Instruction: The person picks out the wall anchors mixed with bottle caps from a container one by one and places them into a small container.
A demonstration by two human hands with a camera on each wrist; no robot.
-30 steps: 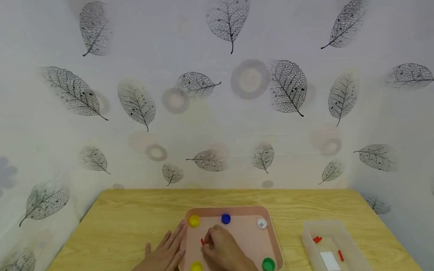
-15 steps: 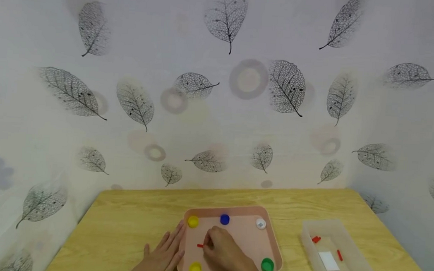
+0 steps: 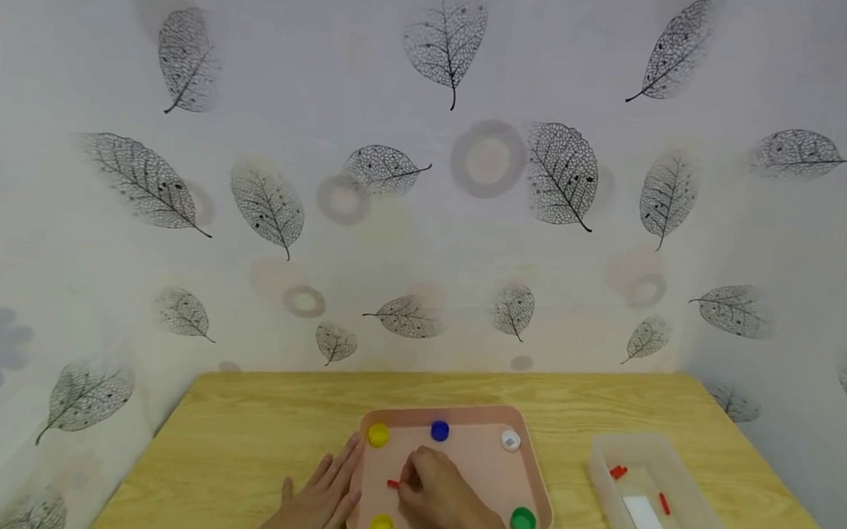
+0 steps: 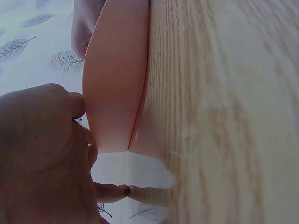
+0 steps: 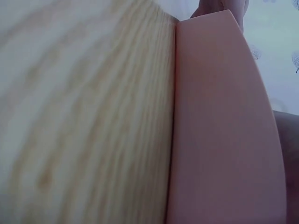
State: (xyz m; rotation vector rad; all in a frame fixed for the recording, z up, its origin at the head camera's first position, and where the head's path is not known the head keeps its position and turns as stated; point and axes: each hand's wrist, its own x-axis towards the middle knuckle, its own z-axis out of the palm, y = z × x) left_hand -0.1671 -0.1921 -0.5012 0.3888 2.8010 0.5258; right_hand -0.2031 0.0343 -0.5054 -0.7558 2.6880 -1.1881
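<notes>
In the head view, a pink tray [image 3: 484,470] lies on the wooden table. My left hand [image 3: 316,497] is flat with fingers extended, touching the tray's left side; the left wrist view also shows that hand [image 4: 42,149] against the outer wall. Inside the tray, my right hand [image 3: 437,488] has curled fingers that pinch a small red stick [image 3: 392,483], its free end pointing left. The fingers hide the stick's other end. In the right wrist view the tray wall [image 5: 224,121] covers most of the right hand.
Around the tray's inside edges sit two yellow caps [image 3: 378,434], a blue cap [image 3: 440,431], a white cap [image 3: 511,440] and a green cap [image 3: 523,521]. To the right stands a translucent box [image 3: 700,508] with several red pieces [image 3: 664,504] and a white card [image 3: 643,515].
Within the right fingers the red stick has turned from slanted to nearly level, and the hand has moved very slightly. The left hand stays at the tray's side.
</notes>
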